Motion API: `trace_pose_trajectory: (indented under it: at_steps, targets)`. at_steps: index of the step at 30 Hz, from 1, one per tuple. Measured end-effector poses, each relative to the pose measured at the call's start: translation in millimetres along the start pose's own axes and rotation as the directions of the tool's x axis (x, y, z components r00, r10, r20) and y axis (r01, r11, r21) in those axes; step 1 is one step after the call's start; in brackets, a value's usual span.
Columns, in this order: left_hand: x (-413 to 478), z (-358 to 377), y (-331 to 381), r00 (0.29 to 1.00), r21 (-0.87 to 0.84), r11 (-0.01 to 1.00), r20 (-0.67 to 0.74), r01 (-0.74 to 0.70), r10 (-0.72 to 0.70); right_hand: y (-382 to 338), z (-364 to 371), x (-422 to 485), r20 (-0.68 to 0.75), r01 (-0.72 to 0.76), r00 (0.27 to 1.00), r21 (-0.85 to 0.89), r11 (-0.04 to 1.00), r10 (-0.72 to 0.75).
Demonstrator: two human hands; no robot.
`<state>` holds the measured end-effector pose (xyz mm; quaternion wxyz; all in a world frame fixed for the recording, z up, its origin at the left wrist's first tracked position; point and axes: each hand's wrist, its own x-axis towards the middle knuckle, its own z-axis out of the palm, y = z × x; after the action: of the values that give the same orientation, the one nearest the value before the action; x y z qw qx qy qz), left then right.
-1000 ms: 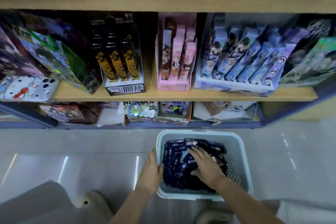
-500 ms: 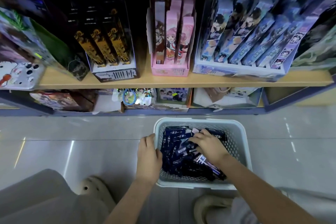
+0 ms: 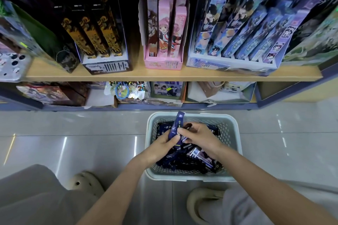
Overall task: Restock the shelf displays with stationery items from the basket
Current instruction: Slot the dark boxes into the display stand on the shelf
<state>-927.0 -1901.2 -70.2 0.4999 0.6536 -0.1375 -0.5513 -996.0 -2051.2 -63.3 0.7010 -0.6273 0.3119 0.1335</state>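
A pale perforated basket [image 3: 236, 133] stands on the tiled floor in front of the shelves, filled with several dark blue stationery packs [image 3: 184, 160]. One dark blue pack [image 3: 176, 124] is raised upright above the pile. My left hand [image 3: 162, 144] grips its lower end. My right hand [image 3: 199, 137] pinches the same pack from the right, over the basket's middle. On the wooden shelf [image 3: 164, 75] above stand a black-and-gold display box [image 3: 102, 42], a pink display box [image 3: 164, 42] and a blue display tray [image 3: 237, 42].
A lower shelf [image 3: 146, 95] holds assorted card and trinket boxes. My knees and two beige clogs [image 3: 86, 182] flank the basket on the glossy tiles. Green and dark boxes [image 3: 36, 38] lean at the shelf's left, more boxes [image 3: 314, 33] at its right.
My left hand left the basket's rim and moved inside. Both hands now hold one dark blue pack lifted upright out of the pile. The view moved closer to the shelves.
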Motion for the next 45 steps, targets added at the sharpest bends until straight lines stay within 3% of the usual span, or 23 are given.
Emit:
trace_pose_trajectory:
  at_steps: [6, 12, 15, 17, 19, 21, 25, 29, 33, 38, 43, 45]
  targets:
    - [-2, -3, 1, 0.997, -0.048, 0.996, 0.031, 0.075, -0.074, 5, 3, 2, 0.006, 0.008, 1.000, -0.194, 0.981, -0.007]
    - [-1, -5, 0, 0.989, 0.055, 0.990, 0.062, 0.131, -0.134, 13, 12, 3, 0.004, -0.014, 1.000, -0.193, 0.981, 0.015]
    - [-5, 3, -1, 0.984, 0.088, 0.990, 0.127, 0.114, -0.125, 19, 14, 2, 0.045, -0.013, 0.998, -0.350, 0.937, 0.031]
    - [-6, 5, -6, 0.990, 0.109, 0.989, 0.086, 0.104, -0.113, 20, 12, 2, 0.083, 0.001, 0.996, -0.310, 0.951, 0.026]
    - [-7, 3, -11, 0.991, 0.116, 0.984, -0.007, 0.136, -0.136, 23, 6, 4, -0.007, 0.038, 0.999, -0.306, 0.951, -0.043]
    - [-10, -3, -13, 0.989, 0.147, 0.979, -0.064, 0.141, -0.133, 37, -7, 12, -0.099, 0.090, 0.981, -0.522, 0.848, -0.165]
    - [-18, -17, -12, 0.986, 0.135, 0.982, -0.124, 0.131, -0.114, 70, -18, 20, 0.105, 0.139, 0.990, -0.828, 0.543, -0.093]
    - [-21, -27, -13, 0.983, 0.082, 0.987, -0.135, 0.139, -0.127, 79, -16, 26, 0.194, 0.230, 0.964, -0.952, 0.202, -0.183]
    - [-24, -28, -12, 0.983, 0.145, 0.982, -0.156, 0.123, -0.100, 76, -10, 33, 0.318, 0.308, 0.938, -0.947, -0.093, -0.139]
    - [-30, -24, -19, 0.978, 0.163, 0.982, -0.201, 0.093, -0.059, 70, -13, 37, 0.331, 0.320, 0.935, -0.942, -0.097, -0.131]
    - [-31, -21, -28, 0.955, -0.086, 0.988, -0.257, 0.127, -0.145, 66, -22, 36, 0.314, 0.306, 0.940, -0.949, -0.077, -0.134]
    - [-32, -18, -30, 0.941, -0.111, 0.984, -0.295, 0.136, -0.164, 67, -22, 34, 0.276, 0.279, 0.948, -0.960, -0.007, -0.159]
